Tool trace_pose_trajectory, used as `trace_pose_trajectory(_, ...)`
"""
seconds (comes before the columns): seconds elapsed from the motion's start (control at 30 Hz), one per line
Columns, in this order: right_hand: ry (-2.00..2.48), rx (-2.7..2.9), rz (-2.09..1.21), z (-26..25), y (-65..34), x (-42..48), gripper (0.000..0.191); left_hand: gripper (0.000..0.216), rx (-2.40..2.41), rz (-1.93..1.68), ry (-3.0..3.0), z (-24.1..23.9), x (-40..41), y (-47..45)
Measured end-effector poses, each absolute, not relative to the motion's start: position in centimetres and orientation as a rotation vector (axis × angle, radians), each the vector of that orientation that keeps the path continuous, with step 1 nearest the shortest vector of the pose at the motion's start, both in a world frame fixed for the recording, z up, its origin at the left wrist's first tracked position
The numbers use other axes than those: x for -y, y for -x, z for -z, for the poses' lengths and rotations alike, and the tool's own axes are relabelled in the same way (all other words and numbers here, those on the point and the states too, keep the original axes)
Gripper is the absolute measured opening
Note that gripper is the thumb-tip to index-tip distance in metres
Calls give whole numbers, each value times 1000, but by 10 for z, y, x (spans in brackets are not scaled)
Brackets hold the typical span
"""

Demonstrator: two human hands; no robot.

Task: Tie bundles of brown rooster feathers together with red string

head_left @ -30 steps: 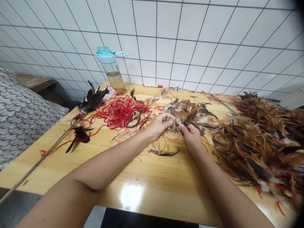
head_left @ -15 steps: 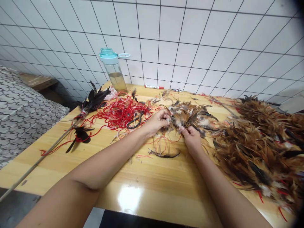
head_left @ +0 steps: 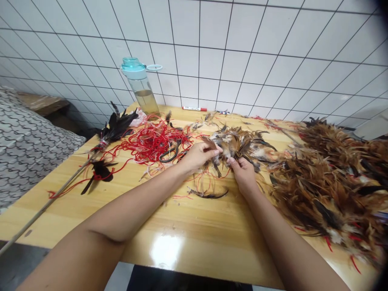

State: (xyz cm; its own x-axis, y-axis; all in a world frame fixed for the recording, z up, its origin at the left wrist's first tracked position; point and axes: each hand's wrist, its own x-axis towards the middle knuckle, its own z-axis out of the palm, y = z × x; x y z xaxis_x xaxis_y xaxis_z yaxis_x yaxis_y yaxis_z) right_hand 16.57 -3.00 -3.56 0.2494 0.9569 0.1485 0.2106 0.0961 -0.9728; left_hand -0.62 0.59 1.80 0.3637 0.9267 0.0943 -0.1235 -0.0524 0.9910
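Observation:
My right hand pinches the pale lower end of a small bunch of brown feathers between thumb and fingers; their tips fan upward. Close by on the left, my left hand is closed, thumb against forefinger, with a brown feather sticking up behind its fingers. Behind both hands lies a loose heap of brown, white and dark feathers. Red string loops on the table below the hands, near a single dark curved feather.
Left of my hands lie a tangle of red string and black-handled scissors. A stick with black feathers tied on crosses the left side. A bottle and red marker stand near the wall. Brown feather bundles cover the right.
My left hand's fingers have shifted slightly toward the feathers in my right hand. The right hand keeps its pinch. The whole view has moved a little.

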Motion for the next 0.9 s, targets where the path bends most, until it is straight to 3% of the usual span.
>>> trace_pose_trajectory(0.33, 1425, 1298, -721, 36, -166, 28, 41, 15, -895, -1009, -1488, -6, 3, -6)
trace_pose_trajectory(0.63, 1317, 1432, -841, 35, -164, 27, 23, 10, -990, -1064, -1948, -6, 9, -5)
trace_pose_trajectory(0.83, 1379, 1286, -840, 37, -164, 28, 29, 25, -920, -1152, -1871, -14, 1, 2)
trace_pose_trajectory(0.9, 1412, 1206, -849, 37, -165, 28, 31, 22, -947, -1129, -1935, -15, -6, 9)
